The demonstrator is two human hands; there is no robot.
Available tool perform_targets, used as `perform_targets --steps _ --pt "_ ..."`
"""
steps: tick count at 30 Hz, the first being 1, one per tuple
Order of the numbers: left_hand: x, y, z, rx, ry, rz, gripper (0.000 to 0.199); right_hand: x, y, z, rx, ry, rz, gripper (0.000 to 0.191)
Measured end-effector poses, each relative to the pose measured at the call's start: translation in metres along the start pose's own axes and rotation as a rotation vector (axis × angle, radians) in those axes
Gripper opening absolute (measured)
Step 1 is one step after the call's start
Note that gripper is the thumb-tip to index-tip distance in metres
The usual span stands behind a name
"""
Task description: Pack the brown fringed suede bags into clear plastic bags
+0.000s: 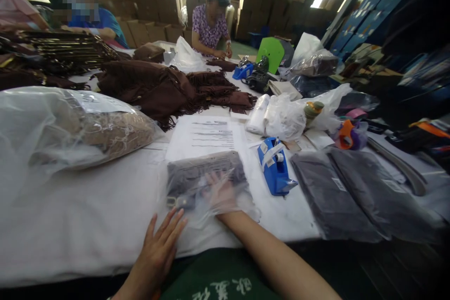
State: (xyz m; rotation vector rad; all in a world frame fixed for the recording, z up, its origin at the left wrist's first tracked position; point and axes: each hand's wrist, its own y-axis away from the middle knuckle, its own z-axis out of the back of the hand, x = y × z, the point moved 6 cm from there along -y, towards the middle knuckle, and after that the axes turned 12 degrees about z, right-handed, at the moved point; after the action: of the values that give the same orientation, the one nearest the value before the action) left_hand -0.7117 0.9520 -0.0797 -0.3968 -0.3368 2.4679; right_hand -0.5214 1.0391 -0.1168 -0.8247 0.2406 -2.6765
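A clear plastic bag [207, 159] lies flat on the white-covered table in front of me. Inside it is a dark grey, flat item [186, 180] with a gold-coloured buckle near its lower left corner. My right hand [221, 192] is inside the plastic bag, its fingers spread over the item and seen blurred through the film. At the bag's lower left edge my left hand [163, 239] rests with fingers stretched out. A printed white sheet [211, 133] lies just behind the bag, and a blue tape dispenser [276, 168] stands to its right.
Dark grey packed items [333, 197] lie at the right. A large plastic bag with tan contents [87, 131] bulges at the left. Brown fringed pieces [151, 84] are piled farther back. A green board [270, 54] stands at the back right. Other people work across the table.
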Motion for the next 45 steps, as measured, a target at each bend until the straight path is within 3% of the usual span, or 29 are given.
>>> perform_targets --steps 4,8,11,16,19,23,25,28,30,32,36,39,42,45 --pt "0.014 0.021 0.000 0.013 0.022 -0.067 0.066 -0.004 0.014 0.002 0.032 0.091 -0.007 0.074" --pt "0.019 0.031 -0.007 0.138 -0.069 -0.147 0.072 -0.007 0.033 0.001 0.175 0.127 0.155 0.071" --pt "0.022 0.027 -0.011 0.255 -0.160 -0.198 0.077 -0.015 0.050 0.005 0.200 0.194 0.129 0.074" --pt "0.029 0.016 -0.007 0.343 -0.193 -0.189 0.086 0.001 0.126 0.021 0.286 0.153 0.212 0.067" --pt "0.031 0.015 -0.004 0.406 -0.114 -0.163 0.091 0.016 0.163 0.047 0.412 0.044 0.205 0.053" --pt "0.037 0.012 0.001 0.576 0.068 -0.144 0.079 0.031 0.148 0.089 0.520 -0.205 0.249 0.040" --pt "0.043 0.009 0.004 0.679 0.153 -0.159 0.075 0.021 0.129 0.101 0.559 -0.231 0.334 0.060" --pt "0.059 0.008 0.002 0.751 0.190 -0.171 0.071 -0.017 0.115 0.101 0.644 -0.181 0.370 0.087" --pt "0.073 0.011 -0.005 0.721 0.221 -0.157 0.058 -0.042 0.114 0.099 0.636 -0.170 0.349 0.084" --pt "0.088 0.016 -0.014 0.606 0.308 -0.044 0.043 -0.055 0.115 0.098 0.571 -0.178 0.349 0.073" --pt "0.117 0.026 -0.027 0.231 0.423 0.443 0.033 -0.054 0.119 0.095 0.295 -0.203 0.351 0.037" --pt "0.119 0.026 -0.028 0.010 0.324 0.711 0.036 -0.053 0.124 0.087 0.003 -0.158 0.161 0.026" --pt "0.108 0.014 -0.021 -0.106 0.035 0.741 0.038 -0.048 0.128 0.074 -0.152 -0.089 -0.056 0.031" --pt "0.102 -0.002 -0.016 -0.052 -0.254 0.579 0.037 -0.048 0.126 0.065 -0.171 -0.071 -0.293 0.036"
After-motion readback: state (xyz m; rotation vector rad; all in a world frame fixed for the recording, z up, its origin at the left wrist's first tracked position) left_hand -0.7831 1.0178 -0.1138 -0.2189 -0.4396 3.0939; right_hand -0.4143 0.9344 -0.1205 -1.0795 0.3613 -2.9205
